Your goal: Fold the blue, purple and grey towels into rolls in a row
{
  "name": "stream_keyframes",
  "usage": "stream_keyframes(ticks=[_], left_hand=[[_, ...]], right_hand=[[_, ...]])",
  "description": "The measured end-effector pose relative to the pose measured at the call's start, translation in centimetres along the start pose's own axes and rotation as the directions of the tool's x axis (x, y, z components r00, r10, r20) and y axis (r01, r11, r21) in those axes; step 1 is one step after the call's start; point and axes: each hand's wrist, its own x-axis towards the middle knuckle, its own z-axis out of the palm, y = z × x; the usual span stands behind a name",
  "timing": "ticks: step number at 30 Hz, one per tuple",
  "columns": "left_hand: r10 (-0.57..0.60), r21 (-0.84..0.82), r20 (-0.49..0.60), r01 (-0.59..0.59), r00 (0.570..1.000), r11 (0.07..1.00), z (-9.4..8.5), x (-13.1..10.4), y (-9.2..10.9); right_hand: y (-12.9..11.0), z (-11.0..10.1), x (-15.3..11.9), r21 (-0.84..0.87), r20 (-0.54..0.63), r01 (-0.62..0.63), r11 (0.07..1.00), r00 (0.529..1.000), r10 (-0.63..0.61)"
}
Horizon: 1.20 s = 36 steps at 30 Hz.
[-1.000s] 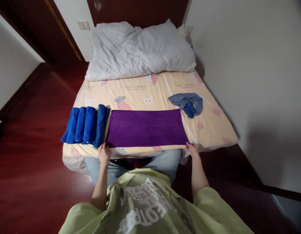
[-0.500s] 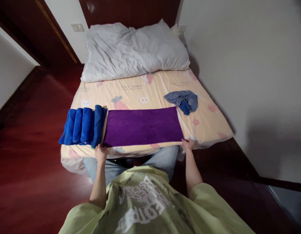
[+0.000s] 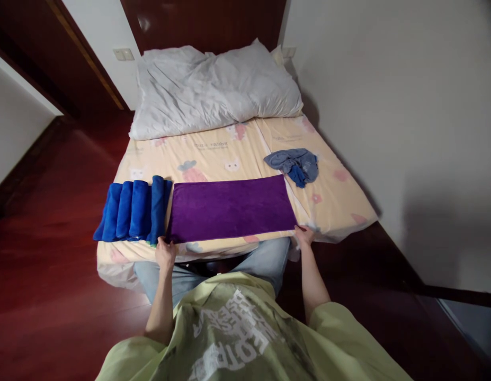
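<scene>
A purple towel (image 3: 231, 208) lies flat and spread out on the bed, its long side across my front. My left hand (image 3: 165, 252) is closed at its near left corner, pinching the edge. At the near right corner, my right hand (image 3: 304, 234) pinches the towel between thumb and fingers. Several rolled blue towels (image 3: 139, 209) lie side by side just left of the purple one, the nearest roll close to my left hand. Beyond the towel's far right corner sits a crumpled grey-blue cloth (image 3: 296, 165).
The bed (image 3: 340, 201) has a cream patterned sheet. A large white pillow or quilt (image 3: 213, 90) lies across its far end, against the dark headboard (image 3: 205, 24). A white wall (image 3: 388, 106) rises on the right. My knees are against the bed's near edge.
The view has shifted slightly, so the bed sits a little lower and further left. Both hands stay at the purple towel's near corners, and the towel keeps its flat shape.
</scene>
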Motion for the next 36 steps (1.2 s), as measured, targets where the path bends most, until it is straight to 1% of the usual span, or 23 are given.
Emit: stream_keyframes(ticks=[2, 4, 5, 7, 8, 9, 10, 11, 12, 13, 14, 15, 16, 17, 19, 21, 24, 26, 28, 30, 32, 34, 36], left_hand=[[-0.003, 0.025, 0.023, 0.002, 1.000, 1.000, -0.2, -1.0, 1.0], [0.059, 0.009, 0.082, -0.060, 0.995, 0.998, 0.0, -2.4, 2.2], [0.099, -0.025, 0.119, -0.096, 0.988, 0.995, 0.3, -3.2, 3.0], [0.164, -0.159, 0.201, -0.133, 0.966, 0.978, 1.2, -5.3, 4.8], [0.184, -0.259, 0.254, -0.116, 0.949, 0.959, 1.8, -6.6, 5.8], [0.201, -0.379, 0.322, -0.068, 0.925, 0.923, 2.4, -7.9, 6.9], [0.216, -0.500, 0.408, 0.019, 0.887, 0.866, 3.0, -9.2, 8.2], [0.228, -0.598, 0.505, 0.147, 0.832, 0.788, 3.6, -10.6, 9.5], [0.239, -0.660, 0.598, 0.301, 0.765, 0.688, 4.2, -11.9, 10.8], [0.237, -0.673, 0.679, 0.460, 0.695, 0.579, 4.8, -13.1, 12.1], [0.232, -0.656, 0.737, 0.588, 0.635, 0.473, 5.3, -14.0, 13.4], [0.214, -0.628, 0.774, 0.683, 0.596, 0.372, 5.7, -14.6, 14.5], [0.189, -0.601, 0.799, 0.751, 0.571, 0.275, 6.1, -14.9, 15.5], [0.163, -0.579, 0.815, 0.794, 0.556, 0.187, 6.4, -14.8, 16.3], [0.127, -0.549, 0.832, 0.834, 0.540, 0.050, 6.8, -14.0, 17.4], [0.109, -0.525, 0.845, 0.851, 0.524, -0.022, 7.2, -13.0, 18.0], [0.057, -0.495, 0.864, 0.864, 0.501, -0.091, 8.0, -12.2, 18.6], [0.023, -0.495, 0.863, 0.855, 0.504, -0.155, 8.7, -12.4, 19.2], [0.005, -0.514, 0.851, 0.836, 0.525, -0.194, 9.3, -12.7, 19.8], [-0.018, -0.532, 0.842, 0.826, 0.539, -0.187, 9.9, -12.9, 20.5], [-0.067, -0.542, 0.840, 0.825, 0.539, -0.160, 10.3, -13.0, 21.0], [-0.117, -0.560, 0.828, 0.817, 0.548, -0.139, 10.4, -13.2, 21.4], [-0.164, -0.594, 0.802, 0.795, 0.574, -0.122, 10.3, -13.5, 21.8]], right_hand=[[-0.6, 0.2, 0.6, -0.049, 0.012, -0.057, 0.997, 0.998, 0.058], [-2.2, 0.6, 1.4, -0.093, 0.018, -0.053, 0.994, 0.998, 0.055], [-3.5, 0.9, 1.9, -0.103, 0.025, -0.014, 0.995, 1.000, 0.017], [-6.9, 2.0, 2.9, -0.093, 0.073, 0.129, 0.987, 0.990, -0.122], [-9.1, 2.7, 3.4, -0.076, 0.114, 0.210, 0.975, 0.973, -0.201], [-11.4, 3.6, 3.7, -0.046, 0.175, 0.303, 0.952, 0.940, -0.291], [-13.9, 4.6, 4.0, -0.010, 0.237, 0.385, 0.923, 0.897, -0.372], [-16.4, 5.7, 4.1, 0.035, 0.310, 0.469, 0.882, 0.834, -0.456], [-18.9, 7.0, 4.1, 0.086, 0.390, 0.543, 0.835, 0.753, -0.530], [-21.2, 8.5, 3.9, 0.137, 0.469, 0.594, 0.793, 0.666, -0.580], [-23.4, 10.0, 3.5, 0.182, 0.537, 0.622, 0.761, 0.586, -0.607], [-25.4, 11.5, 3.1, 0.216, 0.588, 0.636, 0.741, 0.521, -0.619], [-27.1, 13.1, 2.7, 0.234, 0.625, 0.647, 0.726, 0.473, -0.622], [-28.6, 14.7, 2.2, 0.235, 0.656, 0.661, 0.713, 0.433, -0.618], [-30.8, 17.5, 1.4, 0.209, 0.706, 0.694, 0.689, 0.381, -0.598], [-32.1, 19.9, 0.9, 0.159, 0.750, 0.737, 0.657, 0.343, -0.566], [-32.7, 22.5, 0.9, 0.089, 0.807, 0.782, 0.617, 0.306, -0.505], [-32.6, 23.9, 1.2, 0.075, 0.832, 0.781, 0.619, 0.293, -0.470], [-32.2, 25.1, 1.8, 0.100, 0.849, 0.758, 0.645, 0.273, -0.453], [-31.7, 26.2, 2.3, 0.135, 0.860, 0.733, 0.667, 0.247, -0.446], [-31.3, 27.1, 2.9, 0.152, 0.873, 0.718, 0.679, 0.225, -0.433], [-31.1, 27.8, 3.2, 0.140, 0.888, 0.707, 0.694, 0.221, -0.404], [-30.9, 28.2, 3.5, 0.144, 0.894, 0.688, 0.711, 0.217, -0.391]])
